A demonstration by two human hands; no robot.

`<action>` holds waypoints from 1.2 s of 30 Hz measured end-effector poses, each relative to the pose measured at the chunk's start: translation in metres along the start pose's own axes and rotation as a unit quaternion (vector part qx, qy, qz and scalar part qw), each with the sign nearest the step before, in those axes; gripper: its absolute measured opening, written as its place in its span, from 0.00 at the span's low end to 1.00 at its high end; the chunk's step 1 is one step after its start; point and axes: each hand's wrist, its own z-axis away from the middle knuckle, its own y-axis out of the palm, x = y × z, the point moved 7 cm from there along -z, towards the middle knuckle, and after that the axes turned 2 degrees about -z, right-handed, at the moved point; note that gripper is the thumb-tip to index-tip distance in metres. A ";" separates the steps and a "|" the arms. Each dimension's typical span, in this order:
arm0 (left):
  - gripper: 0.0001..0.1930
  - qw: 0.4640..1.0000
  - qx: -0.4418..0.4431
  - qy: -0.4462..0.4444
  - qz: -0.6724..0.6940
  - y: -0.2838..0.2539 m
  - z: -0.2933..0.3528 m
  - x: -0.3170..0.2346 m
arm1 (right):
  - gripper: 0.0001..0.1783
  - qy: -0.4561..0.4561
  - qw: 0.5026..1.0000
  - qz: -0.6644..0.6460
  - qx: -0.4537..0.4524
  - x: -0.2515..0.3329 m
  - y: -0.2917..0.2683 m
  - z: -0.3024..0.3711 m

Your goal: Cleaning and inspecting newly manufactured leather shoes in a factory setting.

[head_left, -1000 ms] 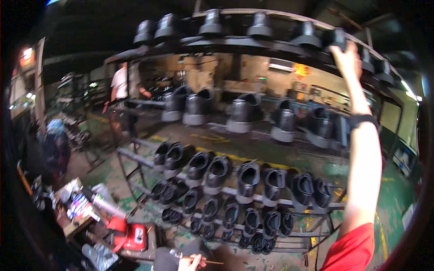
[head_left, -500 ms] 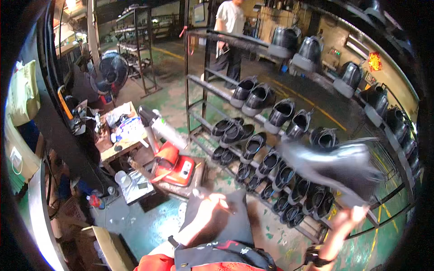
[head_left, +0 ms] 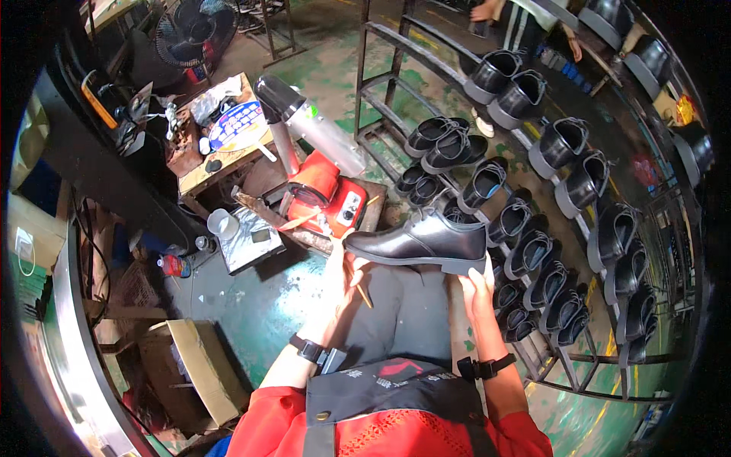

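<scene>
A black leather lace-up shoe (head_left: 420, 239) is held level in front of me, toe to the left. My right hand (head_left: 478, 291) grips it at the heel. My left hand (head_left: 344, 266) has its fingers closed at the toe, and a thin wooden stick (head_left: 365, 295) pokes out below them; the stick's other end is hidden. Just beyond the toe stands a red machine (head_left: 326, 199) with a silver tube (head_left: 329, 139) and a dial.
A metal rack (head_left: 378, 34) with several rows of black shoes runs along the right. Behind it a person (head_left: 525, 30) is partly visible. On the left are a cluttered small table (head_left: 199, 181), a white cup (head_left: 223, 224), a black fan (head_left: 196, 30) and a cardboard box (head_left: 205, 365).
The shoe has come left from beside the rack to in front of me. My left hand now meets its toe. My view has turned, and the person behind the rack appears farther right.
</scene>
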 end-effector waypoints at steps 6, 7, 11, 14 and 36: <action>0.12 0.994 -0.065 0.036 -0.077 -0.001 -0.023 -0.023 | 0.39 0.051 0.998 -0.034 -0.008 -0.031 0.012 -0.044; 0.12 0.993 -0.075 0.041 -0.087 0.000 -0.027 -0.026 | 0.38 0.059 0.998 -0.036 -0.016 -0.038 0.011 -0.053; 0.21 0.988 -0.064 0.065 -0.124 -0.012 -0.051 -0.034 | 0.37 0.082 0.996 -0.048 0.002 -0.056 0.016 -0.090; 0.21 0.986 -0.090 0.072 -0.122 -0.011 -0.059 -0.039 | 0.37 0.075 0.995 -0.064 0.013 -0.060 0.025 -0.113; 0.18 0.986 -0.131 0.083 -0.056 -0.062 -0.037 -0.032 | 0.36 0.105 0.988 -0.039 0.105 -0.077 0.067 -0.129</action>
